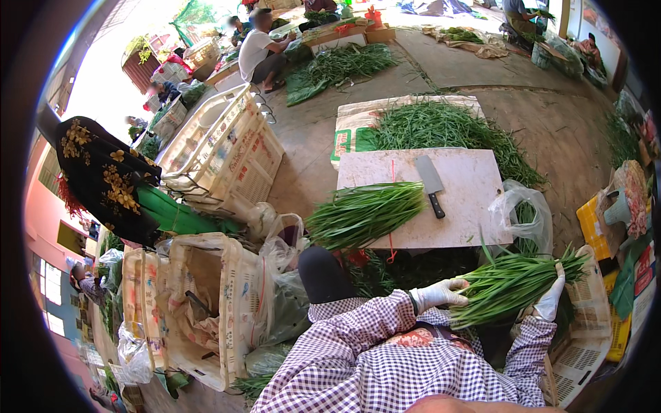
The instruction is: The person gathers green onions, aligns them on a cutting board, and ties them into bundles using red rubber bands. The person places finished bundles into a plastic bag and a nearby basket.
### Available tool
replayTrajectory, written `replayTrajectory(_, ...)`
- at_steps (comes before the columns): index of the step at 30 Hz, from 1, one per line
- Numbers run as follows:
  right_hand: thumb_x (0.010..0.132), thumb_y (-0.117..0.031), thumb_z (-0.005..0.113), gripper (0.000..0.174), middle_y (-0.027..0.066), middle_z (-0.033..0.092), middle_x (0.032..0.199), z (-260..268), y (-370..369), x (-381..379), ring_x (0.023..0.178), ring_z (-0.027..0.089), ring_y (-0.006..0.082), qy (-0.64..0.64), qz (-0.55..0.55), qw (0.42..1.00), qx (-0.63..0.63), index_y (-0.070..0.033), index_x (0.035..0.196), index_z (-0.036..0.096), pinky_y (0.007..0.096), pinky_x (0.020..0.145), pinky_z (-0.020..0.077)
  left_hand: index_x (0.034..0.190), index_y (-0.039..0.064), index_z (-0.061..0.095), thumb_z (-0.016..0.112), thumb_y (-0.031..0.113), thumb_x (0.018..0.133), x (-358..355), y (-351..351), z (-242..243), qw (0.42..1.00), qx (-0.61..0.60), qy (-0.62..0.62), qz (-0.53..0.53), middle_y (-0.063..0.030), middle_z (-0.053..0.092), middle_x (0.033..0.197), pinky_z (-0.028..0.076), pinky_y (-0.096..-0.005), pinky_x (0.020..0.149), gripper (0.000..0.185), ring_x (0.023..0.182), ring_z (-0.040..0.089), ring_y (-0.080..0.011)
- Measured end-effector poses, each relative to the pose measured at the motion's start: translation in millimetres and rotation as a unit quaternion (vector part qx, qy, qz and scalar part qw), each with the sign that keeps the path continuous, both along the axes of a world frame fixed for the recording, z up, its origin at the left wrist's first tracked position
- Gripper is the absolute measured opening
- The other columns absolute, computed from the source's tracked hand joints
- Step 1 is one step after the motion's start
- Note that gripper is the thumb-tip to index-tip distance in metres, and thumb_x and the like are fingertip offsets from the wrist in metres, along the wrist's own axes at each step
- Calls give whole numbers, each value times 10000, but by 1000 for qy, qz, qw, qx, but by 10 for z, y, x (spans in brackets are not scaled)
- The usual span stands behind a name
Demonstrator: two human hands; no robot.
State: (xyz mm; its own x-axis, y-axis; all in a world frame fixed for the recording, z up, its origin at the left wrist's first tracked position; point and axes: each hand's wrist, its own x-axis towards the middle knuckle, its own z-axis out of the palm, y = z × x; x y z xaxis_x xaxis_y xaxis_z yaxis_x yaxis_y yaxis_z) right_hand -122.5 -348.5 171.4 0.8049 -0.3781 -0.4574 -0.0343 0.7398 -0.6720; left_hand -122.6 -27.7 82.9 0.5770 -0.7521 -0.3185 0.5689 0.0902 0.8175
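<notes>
A loose bunch of long green leaves, likely garlic chives (503,291), lies across my lap between my hands. My left hand (440,296), in a white glove, grips the bunch at its left side. My right hand (551,297), also gloved, is wrapped around the other end, its fingers partly behind the leaves. Before me is a pale board (470,217) bearing a second, neatly aligned bunch (369,211) that overhangs the left edge. A red string (393,170) runs beneath that bunch. A cleaver with a black handle (429,178) rests beside it, blade pointing away.
Loose greens (439,126) are heaped on a sack (356,116) beyond the board. Plastic crates (227,310) stand at my left, another crate (588,330) at my right. A clear plastic bag (537,211) hangs by the board's right edge. Other people sit farther off.
</notes>
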Motion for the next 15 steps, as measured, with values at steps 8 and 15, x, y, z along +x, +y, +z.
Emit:
replayTrajectory(8,920,-430,575,375,95,694,916,-234,-176,34,815,660,259,4,13,1000,1,-66,944,660,397,749,566,1350,84,526,666,259,943,-71,56,157,994,-81,70,24,21,634,1185,457,-288,947,464,1079,568,-100)
replayTrajectory(15,909,-418,585,348,96,695,902,263,209,11,797,661,258,1,54,998,-16,-80,933,662,395,751,561,1086,33,674,683,139,913,-82,221,35,996,-85,30,5,-5,645,1142,451,-289,958,203,1054,571,-119)
